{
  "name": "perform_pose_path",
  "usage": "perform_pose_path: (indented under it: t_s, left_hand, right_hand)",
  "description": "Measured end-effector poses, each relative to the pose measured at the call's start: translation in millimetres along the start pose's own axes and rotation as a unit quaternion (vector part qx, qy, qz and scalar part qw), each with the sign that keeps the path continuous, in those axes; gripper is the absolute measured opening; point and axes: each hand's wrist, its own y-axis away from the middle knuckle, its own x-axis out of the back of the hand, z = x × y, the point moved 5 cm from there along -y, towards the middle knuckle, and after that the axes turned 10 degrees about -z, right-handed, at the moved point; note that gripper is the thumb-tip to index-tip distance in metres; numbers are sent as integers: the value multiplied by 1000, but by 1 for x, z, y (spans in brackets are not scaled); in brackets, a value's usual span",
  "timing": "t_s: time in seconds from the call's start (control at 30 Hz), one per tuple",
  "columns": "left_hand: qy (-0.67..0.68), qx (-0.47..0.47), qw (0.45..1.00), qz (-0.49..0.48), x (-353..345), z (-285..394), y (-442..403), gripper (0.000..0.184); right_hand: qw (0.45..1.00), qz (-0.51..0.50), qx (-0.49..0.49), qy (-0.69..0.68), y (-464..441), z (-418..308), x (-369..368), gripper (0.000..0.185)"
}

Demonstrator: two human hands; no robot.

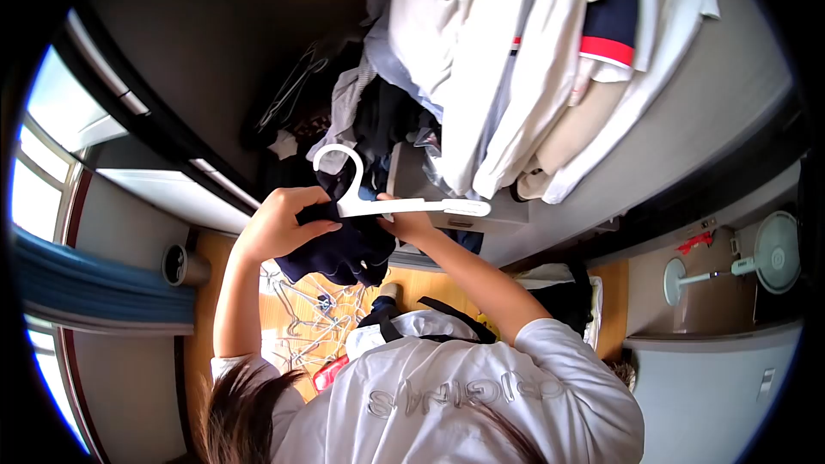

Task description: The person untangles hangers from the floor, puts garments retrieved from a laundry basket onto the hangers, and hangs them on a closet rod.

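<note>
A white plastic hanger [378, 206] is held up at the centre, its hook curving to the upper left. Dark navy clothing [344, 249] hangs from its left part and below. My left hand [295, 223] has its fingers closed on the navy clothing beside the base of the hook. Under the hanger's bar, my right hand [402, 219] is closed near the edge of the same clothing; its fingertips are partly hidden behind the bar.
White shirts [481, 60] hang in the wardrobe ahead, above a grey drawer box [481, 216]. Dark clothes [387, 116] are heaped to their left. Several wire hangers [301, 318] lie on the wooden floor. A white fan [776, 253] stands at the right, a bin [186, 265] at the left.
</note>
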Motion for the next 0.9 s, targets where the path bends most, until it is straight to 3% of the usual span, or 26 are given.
perform_pose_path:
  t_s: [0.03,0.1,0.17,0.23,0.3,0.37,0.5,0.6,0.7,0.77,0.9]
  left_hand:
    - [-6,-14,1000,17,3,0,4,25]
    - [-24,-29,998,52,9,-3,13,25]
    - [-49,-31,994,90,17,-11,26,25]
    - [-62,32,989,128,25,-29,41,25]
    - [-58,62,985,152,27,-57,58,24]
    - [-62,73,984,147,26,-76,69,23]
    - [-86,71,984,141,17,-98,76,21]
    - [-155,72,973,157,14,-104,68,17]
    - [-184,50,970,151,7,-117,54,16]
    - [-176,33,960,216,2,-124,43,17]
    - [-142,-11,973,181,-7,-130,16,17]
  right_hand:
    - [994,-96,-45,-14,-9,-6,-14,38]
    - [992,26,105,-64,-14,-28,-27,30]
    - [991,-51,26,-121,-19,-15,-52,23]
    - [991,-41,28,-126,-24,-6,-41,21]
    - [976,-54,-33,-208,-33,27,-34,18]
    - [980,-19,-50,-193,-32,23,9,17]
    - [981,-84,-77,-156,-47,2,78,22]
    - [991,-68,-83,-83,-55,-28,124,19]
    - [993,-36,-107,-34,-63,-50,150,21]
    - [990,-15,-141,-8,-68,-60,159,21]
    - [989,24,-148,-2,-77,-70,160,20]
